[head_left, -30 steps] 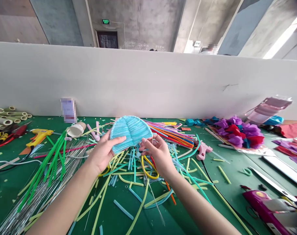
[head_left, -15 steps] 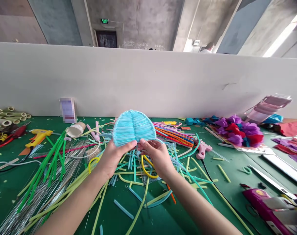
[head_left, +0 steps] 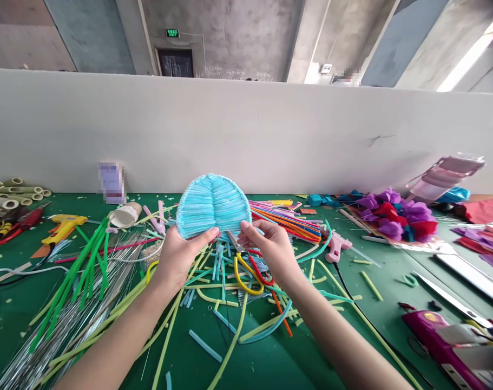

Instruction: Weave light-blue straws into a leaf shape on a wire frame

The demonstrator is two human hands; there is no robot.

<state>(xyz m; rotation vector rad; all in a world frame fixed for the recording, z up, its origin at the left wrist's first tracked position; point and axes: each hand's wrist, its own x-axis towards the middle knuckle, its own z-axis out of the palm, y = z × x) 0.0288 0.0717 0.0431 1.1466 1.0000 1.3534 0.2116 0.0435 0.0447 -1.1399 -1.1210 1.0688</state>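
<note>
A light-blue leaf shape (head_left: 214, 206), fuzzy like pipe cleaners and with a raised middle rib, is held up above the table. My left hand (head_left: 177, 252) grips its lower left edge, thumb on the front face and the other fingers hidden behind. At the lower right edge, my right hand (head_left: 270, 246) pinches the rim between thumb and fingers. A thin dark wire hangs down below the leaf. Under my hands lie scissors (head_left: 238, 271) with yellow and red handles, among scattered blue and yellow-green pipe cleaner pieces (head_left: 205, 346).
A yellow glue gun (head_left: 65, 228), green stems (head_left: 81, 262) and silver wires lie left. Orange and purple pipe cleaners (head_left: 295, 225) and a pink glue gun (head_left: 337, 246) are right of centre. Farther right are purple-red flowers (head_left: 400, 214), large scissors (head_left: 453, 298) and a white partition (head_left: 246, 135) behind.
The leaf has moved slightly left and up with my left hand. My right hand has shifted right along its edge, so the red scissor handle now shows.
</note>
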